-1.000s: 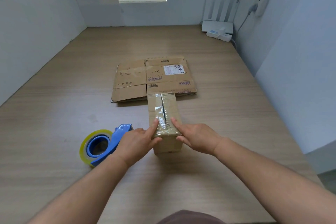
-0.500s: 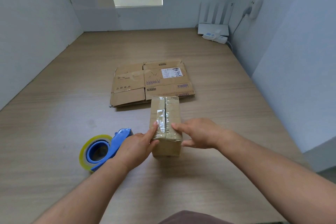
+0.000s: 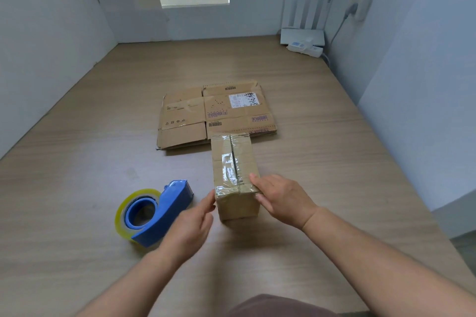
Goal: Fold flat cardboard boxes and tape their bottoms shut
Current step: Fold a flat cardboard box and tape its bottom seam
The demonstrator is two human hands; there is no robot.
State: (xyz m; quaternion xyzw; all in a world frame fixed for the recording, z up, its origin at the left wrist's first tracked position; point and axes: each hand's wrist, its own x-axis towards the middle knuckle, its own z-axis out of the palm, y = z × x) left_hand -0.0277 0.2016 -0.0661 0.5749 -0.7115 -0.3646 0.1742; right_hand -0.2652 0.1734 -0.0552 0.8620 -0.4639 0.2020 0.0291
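A small folded cardboard box [image 3: 233, 162] stands on the wooden floor, with clear tape running along its top seam. My right hand [image 3: 282, 198] grips its near right corner, thumb on top and fingers down the side. Just left of the box's near end hovers my left hand [image 3: 192, 226], blurred, its fingertips at the near left edge; whether they touch is unclear. A blue tape dispenser [image 3: 154, 212] with a clear yellowish roll lies on the floor left of the box. Flat cardboard boxes [image 3: 213, 116] are stacked behind it.
A white router [image 3: 302, 31] and a power strip [image 3: 305, 47] sit in the far right corner, a cable running up to a wall plug. Grey walls close in left, back and right. Bare floor surrounds the boxes.
My left hand has slid off the box's top and drawn back toward me and down. My right hand has moved from the top to the near right corner.
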